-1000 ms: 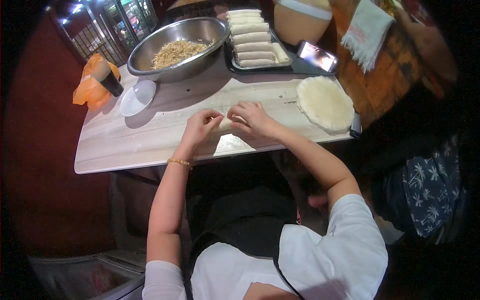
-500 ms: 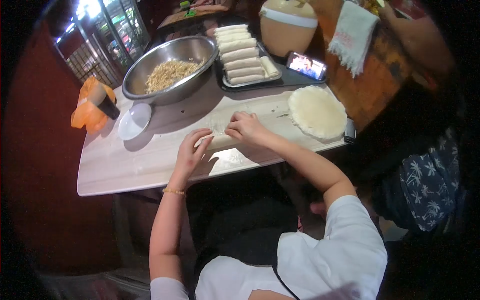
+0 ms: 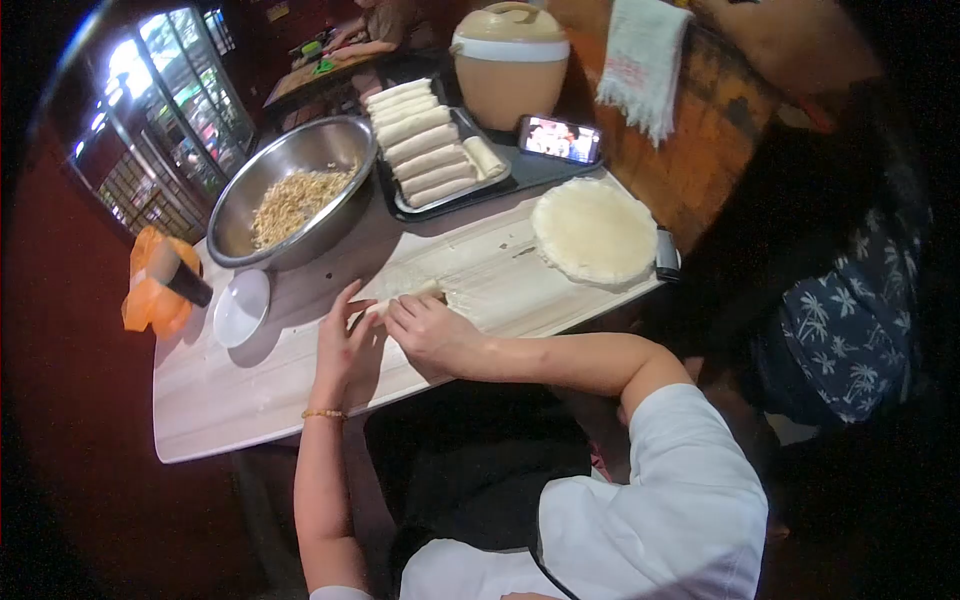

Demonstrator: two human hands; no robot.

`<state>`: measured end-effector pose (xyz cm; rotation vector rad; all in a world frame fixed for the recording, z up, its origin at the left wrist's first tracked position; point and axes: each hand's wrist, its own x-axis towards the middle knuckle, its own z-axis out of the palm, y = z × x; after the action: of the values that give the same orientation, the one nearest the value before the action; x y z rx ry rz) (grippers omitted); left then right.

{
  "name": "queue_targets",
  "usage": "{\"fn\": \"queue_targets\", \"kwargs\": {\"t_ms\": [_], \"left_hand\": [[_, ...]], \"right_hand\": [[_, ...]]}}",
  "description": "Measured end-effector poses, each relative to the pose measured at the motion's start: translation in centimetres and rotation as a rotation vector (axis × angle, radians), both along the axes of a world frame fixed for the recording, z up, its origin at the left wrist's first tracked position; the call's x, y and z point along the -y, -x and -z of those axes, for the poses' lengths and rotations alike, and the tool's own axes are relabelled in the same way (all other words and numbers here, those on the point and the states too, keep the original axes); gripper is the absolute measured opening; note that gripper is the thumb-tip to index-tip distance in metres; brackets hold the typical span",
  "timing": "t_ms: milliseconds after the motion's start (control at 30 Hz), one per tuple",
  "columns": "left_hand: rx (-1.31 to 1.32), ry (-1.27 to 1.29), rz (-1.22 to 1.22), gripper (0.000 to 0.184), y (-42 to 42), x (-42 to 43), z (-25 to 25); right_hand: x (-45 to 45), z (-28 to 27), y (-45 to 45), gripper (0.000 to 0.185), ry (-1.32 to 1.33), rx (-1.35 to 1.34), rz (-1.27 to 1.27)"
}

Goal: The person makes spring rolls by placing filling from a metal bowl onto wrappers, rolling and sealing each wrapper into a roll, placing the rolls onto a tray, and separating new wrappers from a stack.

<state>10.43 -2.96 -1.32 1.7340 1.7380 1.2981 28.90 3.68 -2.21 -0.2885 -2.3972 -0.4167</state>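
A pale roll [image 3: 430,289] lies on the light wooden board [image 3: 240,405] near its front edge, partly hidden by my hands. My right hand [image 3: 425,328] is closed over the roll, fingers together. At the roll's left end my left hand [image 3: 345,335] has its thumb and fingers curled round the tip. To the right rests a round stack of thin wrappers [image 3: 595,230]. Beyond my hands, a tray [image 3: 450,207] holds several finished rolls [image 3: 425,150]. Shredded filling [image 3: 297,205] sits in a big steel bowl [image 3: 235,228] at the back left.
A white dish [image 3: 241,308], a dark glass [image 3: 190,284] and an orange bag [image 3: 155,300] are at the left. A phone [image 3: 560,140], a tan cooler [image 3: 510,75] and a towel [image 3: 643,65] stand or hang behind. Another person [image 3: 395,30] sits far back.
My right hand has moved left, close beside my left hand, and covers more of the roll. The view has turned, so the table and its objects appear tilted and shifted left.
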Motion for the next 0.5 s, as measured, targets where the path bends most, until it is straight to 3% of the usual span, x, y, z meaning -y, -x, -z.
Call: {"fn": "queue_targets", "kwargs": {"t_ms": [100,167,200,233,300,367,400,467,500], "left_hand": [[-0.076,-0.02,-0.064,0.05,0.8,-1.0,-0.5],[0.106,-0.05,-0.142,0.047,0.9,-1.5,-0.7],[0.004,-0.081,-0.166,0.044,1.6,-1.9,-0.7],[0.002,-0.082,-0.157,0.044,2.2,-2.4,-0.2],[0.246,-0.13,-0.151,0.041,3.3,-3.4,0.8],[0.179,-0.15,-0.158,0.039,3.7,-3.9,1.1],[0.155,-0.16,-0.187,0.037,4.0,-4.2,1.6],[0.135,-0.175,-0.217,0.036,4.5,-4.4,2.3],[0.116,-0.195,-0.239,0.034,4.7,-4.5,2.7]], "right_hand": [[-1.2,-0.6,0.8,0.025,-0.038,-0.007,0.017],[-2.2,-1.2,1.2,0.026,0.101,0.09,-0.04],[-2.6,-2.1,1.1,0.026,0.1,0.086,-0.03],[-2.9,-3.4,0.8,0.023,0.205,0.123,-0.099],[-4.6,-3.9,1.1,0.02,0.311,0.156,-0.164],[-7.3,-2.5,2.5,0.022,0.486,0.252,-0.116],[-7.8,-3.3,2.2,0.022,0.484,0.251,-0.116],[-8.4,-5.5,0.2,0.024,0.761,0.429,0.038],[-9.1,-6.0,-1.1,0.027,0.829,0.383,0.026]]}}
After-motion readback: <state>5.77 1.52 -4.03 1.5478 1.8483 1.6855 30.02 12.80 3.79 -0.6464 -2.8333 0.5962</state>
